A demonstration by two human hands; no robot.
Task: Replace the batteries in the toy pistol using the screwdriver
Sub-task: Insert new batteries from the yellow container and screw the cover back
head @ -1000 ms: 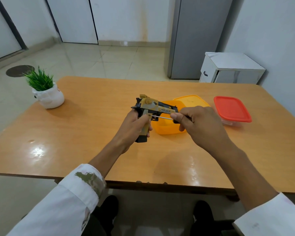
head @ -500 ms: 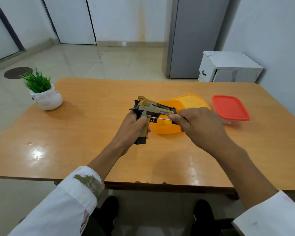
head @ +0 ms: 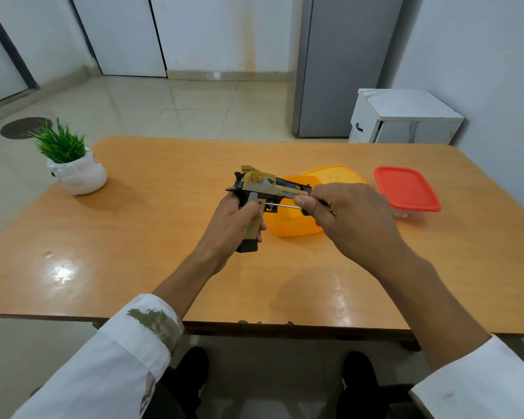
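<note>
My left hand (head: pixel 235 223) grips the handle of a tan and black toy pistol (head: pixel 263 189), held above the middle of the table with its barrel pointing right. My right hand (head: pixel 350 220) pinches a small screwdriver (head: pixel 282 205) by its dark handle. The thin metal shaft runs level to the left, and its tip sits against the pistol's side at the top of the grip. My fingers hide most of the screwdriver's handle and much of the pistol's grip. No batteries are visible.
An open orange container (head: pixel 294 220) sits just behind the pistol, its orange lid (head: pixel 333 173) lying behind it. A container with a red lid (head: pixel 406 189) stands at the right. A small potted plant (head: pixel 70 164) stands far left on the wooden table (head: pixel 133 237).
Both hands have stayed together at the pistol, with the screwdriver tip kept on the grip. My right hand's fingers have shifted slightly on the handle.
</note>
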